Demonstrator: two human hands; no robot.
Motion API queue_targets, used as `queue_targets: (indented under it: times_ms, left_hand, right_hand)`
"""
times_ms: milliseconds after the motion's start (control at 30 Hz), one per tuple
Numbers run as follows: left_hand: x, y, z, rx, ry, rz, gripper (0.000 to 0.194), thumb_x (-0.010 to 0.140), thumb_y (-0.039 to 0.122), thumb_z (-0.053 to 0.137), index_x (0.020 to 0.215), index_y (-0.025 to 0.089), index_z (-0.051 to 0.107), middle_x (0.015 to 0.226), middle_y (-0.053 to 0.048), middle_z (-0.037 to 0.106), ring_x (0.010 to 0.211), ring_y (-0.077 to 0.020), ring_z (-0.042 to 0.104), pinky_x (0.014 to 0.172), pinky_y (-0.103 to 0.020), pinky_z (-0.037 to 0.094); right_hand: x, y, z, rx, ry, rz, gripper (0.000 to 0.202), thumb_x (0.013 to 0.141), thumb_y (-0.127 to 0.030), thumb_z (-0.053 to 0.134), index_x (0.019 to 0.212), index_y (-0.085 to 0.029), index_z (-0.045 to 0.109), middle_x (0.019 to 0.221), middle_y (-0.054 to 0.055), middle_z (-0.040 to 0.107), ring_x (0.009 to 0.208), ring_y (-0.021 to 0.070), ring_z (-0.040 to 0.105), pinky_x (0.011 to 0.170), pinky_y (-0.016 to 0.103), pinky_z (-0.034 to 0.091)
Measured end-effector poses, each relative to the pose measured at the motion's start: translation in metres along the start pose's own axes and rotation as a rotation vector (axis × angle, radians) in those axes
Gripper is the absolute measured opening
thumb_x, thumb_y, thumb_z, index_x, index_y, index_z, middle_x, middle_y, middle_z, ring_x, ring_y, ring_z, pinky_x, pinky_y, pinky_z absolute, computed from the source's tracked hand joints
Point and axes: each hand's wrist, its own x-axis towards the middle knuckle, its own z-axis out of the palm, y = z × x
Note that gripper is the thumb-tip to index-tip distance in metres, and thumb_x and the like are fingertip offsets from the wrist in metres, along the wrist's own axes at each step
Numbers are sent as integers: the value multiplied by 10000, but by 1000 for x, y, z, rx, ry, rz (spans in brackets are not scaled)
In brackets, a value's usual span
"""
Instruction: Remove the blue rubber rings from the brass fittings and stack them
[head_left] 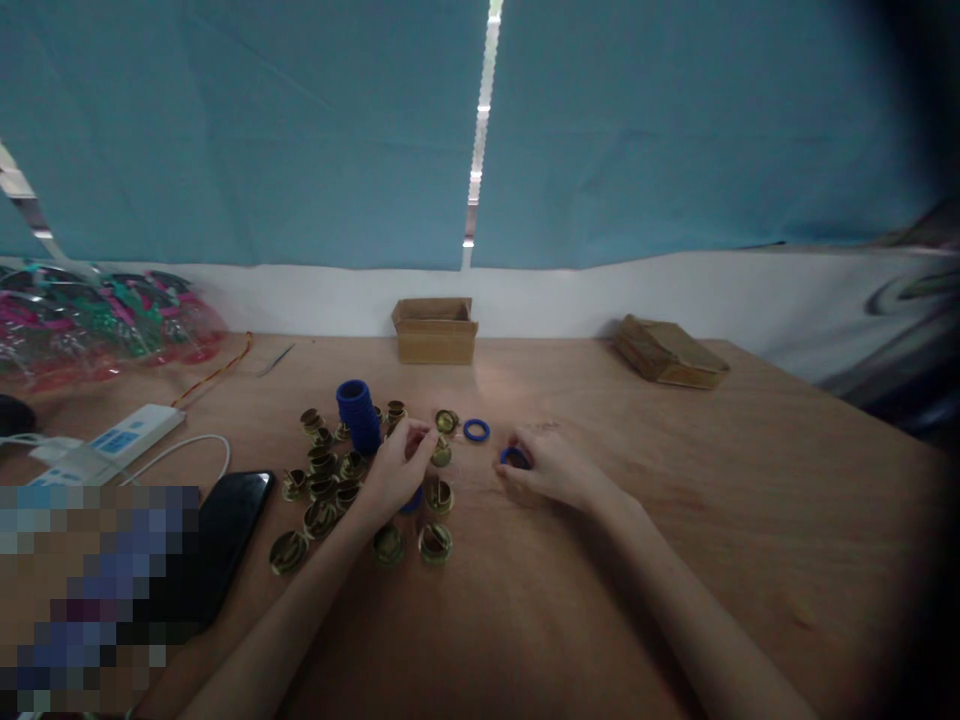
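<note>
My left hand (405,462) is closed, thumb and fingers pinched at the edge of a round brass-coloured piece (441,453). In my right hand (555,465) a blue ring (515,458) sits between thumb and fingers, low over the table. Another blue ring (476,430) lies flat between the two hands. A tall, leaning stack of blue rings (358,415) stands behind my left hand. Several more brass pieces (322,518) are spread around and under my left forearm, some partly hidden by it. Part of a blue ring (411,501) shows just below my left hand.
A small open cardboard box (436,345) stands at the table's back edge, with a flattened-looking carton (670,352) to its right. On the left lie a black phone (238,520), a white power strip (127,440) with cables, and plastic-wrapped items (112,320).
</note>
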Motion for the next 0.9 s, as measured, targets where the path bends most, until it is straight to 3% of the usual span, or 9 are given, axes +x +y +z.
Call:
queue_targets:
  times_ms: [133, 267, 333, 467, 667, 900]
  left_hand:
    - [0, 2, 2, -58, -38, -42, 154, 898, 268, 458, 977, 154, 525, 898, -61, 645, 871, -159, 627, 785, -295, 494]
    - [-2, 7, 3, -129, -89, -141, 207, 902, 273, 448, 1047, 158, 539, 944, -76, 642, 872, -170, 630, 749, -296, 513]
    - [-3, 7, 2, -214, -127, -197, 248, 901, 295, 455, 1092, 167, 547, 979, -81, 639, 879, -173, 637, 754, -302, 523]
    - [-3, 6, 1, -385, -171, -241, 316, 890, 291, 477, 1177, 178, 547, 1007, -83, 642, 905, -176, 640, 814, -325, 519]
    - [-4, 11, 0, -572, -186, -252, 289, 858, 301, 571, 1124, 189, 589, 1084, -86, 639, 1007, -193, 624, 912, -341, 482]
    - [-6, 8, 6, -581, -157, -301, 407, 759, 405, 699, 1055, 177, 537, 961, -72, 675, 842, -196, 695, 897, -392, 495]
  right_hand:
    - [1, -5, -4, 13, 35, 7, 199, 799, -384, 616, 821, -187, 593, 779, 56, 635, 683, 190, 597, 617, 292, 430]
    - [2, -14, -9, 124, 220, -28, 210, 827, -381, 592, 904, -186, 596, 961, 87, 584, 794, 196, 595, 698, 321, 482]
    - [3, -19, -8, 250, 280, -18, 230, 834, -392, 589, 937, -186, 597, 981, 86, 578, 803, 186, 598, 702, 320, 502]
    - [6, -28, -3, 557, 231, 115, 273, 838, -431, 585, 917, -171, 603, 814, 53, 642, 681, 166, 613, 601, 301, 516]
    - [13, -34, 13, 1006, 300, 163, 320, 853, -455, 550, 999, -187, 646, 1013, 85, 679, 893, 194, 643, 772, 345, 538]
    - [16, -50, 36, 1556, 426, 340, 255, 744, -427, 702, 766, -184, 631, 867, 37, 687, 888, 184, 658, 909, 347, 489]
